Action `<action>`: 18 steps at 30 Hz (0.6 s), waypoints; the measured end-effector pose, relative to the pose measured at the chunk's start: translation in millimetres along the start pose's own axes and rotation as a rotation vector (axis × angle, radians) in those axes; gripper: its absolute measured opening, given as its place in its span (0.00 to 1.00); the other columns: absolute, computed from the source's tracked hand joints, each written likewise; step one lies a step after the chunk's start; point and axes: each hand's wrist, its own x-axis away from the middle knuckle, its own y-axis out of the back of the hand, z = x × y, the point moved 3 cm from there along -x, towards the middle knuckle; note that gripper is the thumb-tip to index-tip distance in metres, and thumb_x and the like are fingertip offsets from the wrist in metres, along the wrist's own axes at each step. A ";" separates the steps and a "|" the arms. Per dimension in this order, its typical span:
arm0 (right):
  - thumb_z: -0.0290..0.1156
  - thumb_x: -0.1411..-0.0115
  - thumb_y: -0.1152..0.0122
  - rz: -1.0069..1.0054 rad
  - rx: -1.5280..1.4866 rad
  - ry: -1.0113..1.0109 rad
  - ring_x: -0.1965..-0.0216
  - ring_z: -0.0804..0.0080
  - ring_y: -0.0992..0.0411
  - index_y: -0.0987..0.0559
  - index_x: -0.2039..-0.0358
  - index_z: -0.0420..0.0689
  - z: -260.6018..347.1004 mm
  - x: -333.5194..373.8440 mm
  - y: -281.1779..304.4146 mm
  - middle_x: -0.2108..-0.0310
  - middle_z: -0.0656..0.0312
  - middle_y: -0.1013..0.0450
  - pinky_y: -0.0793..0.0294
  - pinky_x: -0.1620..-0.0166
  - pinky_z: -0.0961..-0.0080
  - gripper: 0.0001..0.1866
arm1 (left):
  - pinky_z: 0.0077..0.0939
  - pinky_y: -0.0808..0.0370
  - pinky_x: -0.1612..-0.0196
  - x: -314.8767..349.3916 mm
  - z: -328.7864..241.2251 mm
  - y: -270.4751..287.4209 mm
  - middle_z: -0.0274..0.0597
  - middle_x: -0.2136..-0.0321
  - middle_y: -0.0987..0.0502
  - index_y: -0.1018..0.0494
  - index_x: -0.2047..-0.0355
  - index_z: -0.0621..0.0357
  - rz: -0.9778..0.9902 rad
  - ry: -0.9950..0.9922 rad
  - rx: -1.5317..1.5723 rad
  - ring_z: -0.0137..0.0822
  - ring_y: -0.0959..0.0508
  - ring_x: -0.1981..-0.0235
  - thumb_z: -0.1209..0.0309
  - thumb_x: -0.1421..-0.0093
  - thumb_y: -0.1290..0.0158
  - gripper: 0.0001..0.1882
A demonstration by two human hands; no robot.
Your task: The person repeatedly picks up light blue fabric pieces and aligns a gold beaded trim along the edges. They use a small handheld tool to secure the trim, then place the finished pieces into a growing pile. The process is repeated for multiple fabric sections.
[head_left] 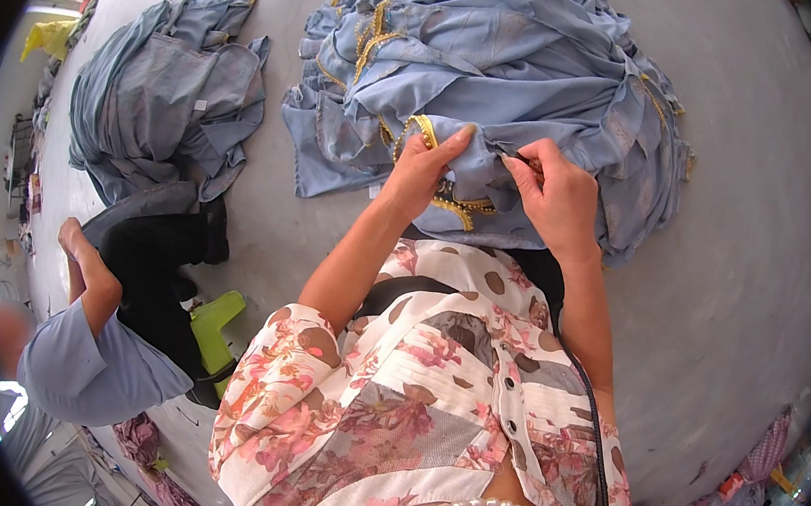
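Observation:
A large heap of light blue garments (505,56) with gold beaded trim lies on the floor before me. My left hand (422,171) pinches the edge of one blue garment (477,167), thumb pressed on the cloth beside a gold-trimmed border (423,126). Just to the right, my right hand (558,195) is closed round a small dark tool (537,172), mostly hidden by the fingers. Its thin dark tip reaches the cloth between my two hands. More gold trim (464,210) hangs below them, near my lap.
To the left lies a second pile of blue-grey garments (160,99). A person in a blue top (102,369) sits beside it on a lime-green stool (216,327), arms bent. Grey floor (730,267) stretches to the right. Patterned fabric bundles (765,449) lie along the right rim.

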 end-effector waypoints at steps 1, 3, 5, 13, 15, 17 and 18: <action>0.39 0.47 0.38 -0.023 0.006 0.019 0.82 0.65 0.29 0.29 0.74 0.44 0.5 -0.3 -0.9 0.84 0.62 0.29 0.33 0.79 0.70 0.13 | 0.19 0.28 0.67 0.2 -0.6 -0.3 0.31 0.70 0.22 0.25 0.65 0.58 0.000 0.007 -0.008 0.22 0.24 0.71 0.64 0.42 0.45 0.10; 0.39 0.47 0.38 -0.030 -0.012 0.025 0.83 0.64 0.29 0.29 0.74 0.44 1.7 -0.9 -3.1 0.84 0.62 0.29 0.33 0.79 0.70 0.13 | 0.19 0.28 0.67 1.3 -1.5 -0.8 0.31 0.70 0.22 0.25 0.66 0.58 -0.004 0.018 -0.023 0.22 0.24 0.71 0.64 0.42 0.44 0.10; 0.38 0.46 0.38 -0.044 -0.021 0.035 0.83 0.64 0.29 0.29 0.74 0.44 2.8 -1.2 -4.9 0.84 0.62 0.29 0.33 0.79 0.70 0.12 | 0.19 0.28 0.67 1.2 -0.2 -1.2 0.31 0.71 0.22 0.24 0.66 0.58 0.008 0.011 -0.022 0.22 0.24 0.71 0.64 0.42 0.44 0.10; 0.34 0.44 0.40 -0.103 -0.100 -0.046 0.83 0.72 0.30 0.28 0.71 0.42 -2.2 1.1 -3.1 0.82 0.64 0.28 0.33 0.78 0.77 0.10 | 0.19 0.28 0.65 1.1 0.6 -0.9 0.31 0.69 0.22 0.26 0.63 0.56 0.030 0.033 -0.037 0.22 0.24 0.69 0.65 0.40 0.47 0.10; 0.33 0.41 0.42 -0.233 -0.389 -0.128 0.81 0.81 0.34 0.27 0.69 0.42 -10.5 1.2 3.5 0.81 0.68 0.30 0.36 0.76 0.84 0.08 | 0.20 0.28 0.65 -0.6 1.5 0.2 0.31 0.68 0.23 0.26 0.62 0.56 -0.011 0.049 -0.018 0.23 0.24 0.68 0.63 0.40 0.47 0.11; 0.33 0.38 0.45 -0.303 -0.636 -0.211 0.78 0.89 0.40 0.27 0.66 0.40 -29.7 4.4 8.7 0.77 0.71 0.33 0.41 0.75 0.92 0.09 | 0.21 0.27 0.63 -9.2 5.7 14.6 0.32 0.68 0.23 0.27 0.61 0.57 -0.015 -0.002 -0.118 0.23 0.25 0.66 0.62 0.41 0.47 0.13; 0.33 0.38 0.46 -0.305 -0.681 -0.237 0.80 0.90 0.42 0.28 0.65 0.40 -36.8 6.4 11.5 0.78 0.70 0.33 0.45 0.77 0.92 0.09 | 0.22 0.27 0.63 -14.7 11.0 28.5 0.32 0.67 0.23 0.28 0.61 0.58 -0.020 -0.023 -0.165 0.23 0.25 0.65 0.61 0.41 0.46 0.14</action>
